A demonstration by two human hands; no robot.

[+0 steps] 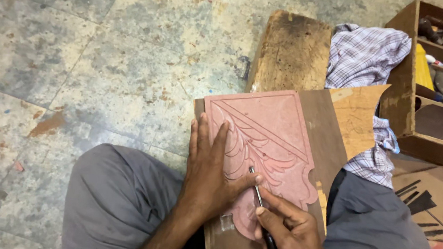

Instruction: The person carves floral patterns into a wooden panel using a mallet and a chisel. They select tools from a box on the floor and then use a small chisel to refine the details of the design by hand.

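Observation:
A pink carved panel with leaf-shaped grooves lies on a brown wooden board across my lap. My left hand rests flat on the panel's left side, fingers spread, thumb pressed against a thin metal carving tool. My right hand grips the tool's dark handle near the panel's lower edge. The tool's tip touches the carved grooves beside my left thumb.
A worn wooden block lies beyond the board on the stone floor. A checked cloth drapes to its right. A wooden box with tools stands at the far right. My grey-trousered knees flank the board.

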